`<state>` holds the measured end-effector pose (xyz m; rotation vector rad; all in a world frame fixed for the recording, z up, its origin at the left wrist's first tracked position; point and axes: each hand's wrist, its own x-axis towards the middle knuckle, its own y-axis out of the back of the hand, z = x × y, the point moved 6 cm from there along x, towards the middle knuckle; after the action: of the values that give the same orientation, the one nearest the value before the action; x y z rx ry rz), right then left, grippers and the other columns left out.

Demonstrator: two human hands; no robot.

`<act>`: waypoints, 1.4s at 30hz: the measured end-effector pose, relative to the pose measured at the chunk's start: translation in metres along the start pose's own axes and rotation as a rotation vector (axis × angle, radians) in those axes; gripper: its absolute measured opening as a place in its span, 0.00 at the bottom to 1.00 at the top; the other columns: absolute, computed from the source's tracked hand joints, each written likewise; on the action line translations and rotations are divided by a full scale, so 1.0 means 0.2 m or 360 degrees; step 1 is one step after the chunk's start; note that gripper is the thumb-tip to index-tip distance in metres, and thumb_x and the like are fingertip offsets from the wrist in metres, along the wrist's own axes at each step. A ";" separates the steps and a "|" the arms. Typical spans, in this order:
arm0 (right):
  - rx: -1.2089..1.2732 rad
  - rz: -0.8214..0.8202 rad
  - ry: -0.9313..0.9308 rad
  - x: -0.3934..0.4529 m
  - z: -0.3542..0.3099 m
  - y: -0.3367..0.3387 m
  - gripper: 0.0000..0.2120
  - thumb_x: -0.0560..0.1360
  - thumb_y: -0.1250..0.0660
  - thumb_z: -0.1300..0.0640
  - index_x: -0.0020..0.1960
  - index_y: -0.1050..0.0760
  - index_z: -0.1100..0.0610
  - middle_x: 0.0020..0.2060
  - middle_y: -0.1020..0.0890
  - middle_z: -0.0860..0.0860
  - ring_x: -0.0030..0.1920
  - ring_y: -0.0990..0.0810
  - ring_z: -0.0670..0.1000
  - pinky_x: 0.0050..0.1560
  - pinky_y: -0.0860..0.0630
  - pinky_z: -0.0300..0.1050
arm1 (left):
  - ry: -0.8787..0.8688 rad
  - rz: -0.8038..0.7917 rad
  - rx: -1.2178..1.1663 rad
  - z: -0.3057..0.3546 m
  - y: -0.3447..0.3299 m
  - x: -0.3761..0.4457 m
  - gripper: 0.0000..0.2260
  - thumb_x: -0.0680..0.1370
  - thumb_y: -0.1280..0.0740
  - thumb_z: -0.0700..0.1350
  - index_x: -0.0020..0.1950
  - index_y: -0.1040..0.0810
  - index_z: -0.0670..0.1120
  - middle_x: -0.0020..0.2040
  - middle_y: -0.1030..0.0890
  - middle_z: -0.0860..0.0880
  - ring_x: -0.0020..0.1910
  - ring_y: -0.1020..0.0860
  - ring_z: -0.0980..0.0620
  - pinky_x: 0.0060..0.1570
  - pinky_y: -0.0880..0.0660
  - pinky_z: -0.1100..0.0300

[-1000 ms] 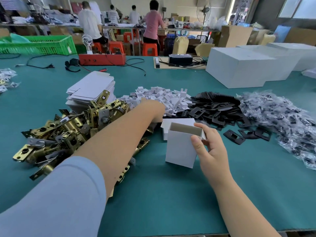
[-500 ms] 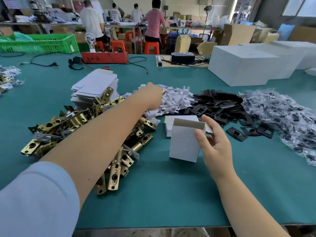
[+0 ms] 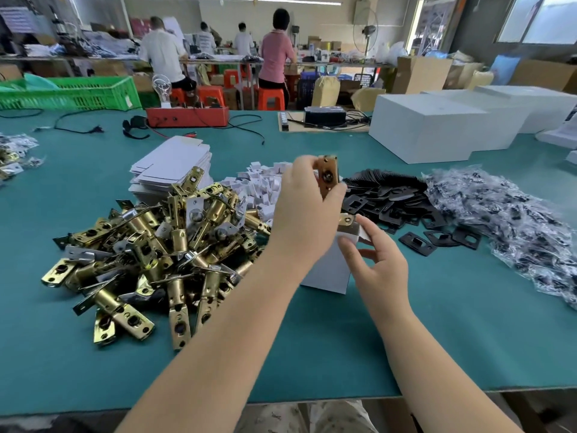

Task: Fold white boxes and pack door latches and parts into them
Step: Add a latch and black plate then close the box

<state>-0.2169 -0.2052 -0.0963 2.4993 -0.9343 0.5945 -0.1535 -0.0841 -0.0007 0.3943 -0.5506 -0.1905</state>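
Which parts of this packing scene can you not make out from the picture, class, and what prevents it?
Head view only:
- White box: its inside and most of its front, hidden by the left hand and forearm.
- Brass latch: its lower body, covered by the left hand's fingers.
- Bagged parts: contents too small and glare-blurred; the pile is cut off by the right edge.
- Right hand: whether it touches the box flap.

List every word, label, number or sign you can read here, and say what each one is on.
None can be read.
Sheet on the far left wall: printed lines, too blurred to read.
Tag on the green crate: too small to read.
White shirt of the far worker: dark print, blurred.
Folded white box, flat box blanks and large white cartons: no print visible.
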 end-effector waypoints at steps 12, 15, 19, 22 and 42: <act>-0.0054 0.0024 0.0064 0.00 0.00 -0.01 0.22 0.74 0.32 0.53 0.67 0.27 0.57 0.53 0.27 0.33 0.51 0.23 0.35 0.51 0.30 0.24 | -0.0229 0.0086 0.0245 0.02 -0.08 -0.04 0.16 0.79 0.33 0.44 0.64 0.31 0.39 0.58 0.29 0.45 0.54 0.26 0.46 0.52 0.26 0.56; 0.0049 0.0045 -0.0062 0.03 0.03 0.02 0.22 0.73 0.31 0.51 0.67 0.27 0.54 0.55 0.22 0.41 0.56 0.25 0.36 0.52 0.30 0.26 | -0.0234 -0.0010 0.0240 0.00 -0.10 -0.04 0.16 0.79 0.33 0.45 0.63 0.31 0.41 0.56 0.29 0.47 0.51 0.24 0.46 0.50 0.26 0.55; 0.0133 -0.0002 -0.0091 0.05 0.03 0.03 0.20 0.74 0.29 0.59 0.64 0.27 0.53 0.55 0.22 0.47 0.52 0.25 0.31 0.49 0.31 0.23 | -0.0287 -0.0140 0.0475 -0.03 -0.14 -0.06 0.17 0.80 0.36 0.46 0.68 0.32 0.45 0.58 0.29 0.48 0.53 0.26 0.47 0.57 0.29 0.51; 0.0137 -0.0064 -0.0075 0.04 0.03 0.02 0.18 0.74 0.30 0.61 0.61 0.27 0.49 0.53 0.23 0.41 0.52 0.26 0.29 0.49 0.32 0.22 | -0.0333 -0.0088 0.0672 -0.08 -0.16 -0.10 0.19 0.79 0.35 0.49 0.69 0.29 0.47 0.58 0.27 0.47 0.58 0.29 0.47 0.60 0.35 0.51; 0.0306 -0.0198 -0.0303 0.05 0.08 -0.02 0.20 0.74 0.29 0.55 0.57 0.29 0.34 0.51 0.19 0.47 0.52 0.22 0.42 0.51 0.23 0.37 | 0.0206 -0.0297 -0.0567 -0.42 -0.18 -0.17 0.13 0.78 0.46 0.58 0.57 0.27 0.59 0.55 0.22 0.50 0.54 0.24 0.50 0.52 0.27 0.56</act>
<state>-0.2033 -0.2157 -0.1050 2.8022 -0.8123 0.4304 -0.1390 -0.0805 -0.0960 0.1089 -0.3422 -0.4328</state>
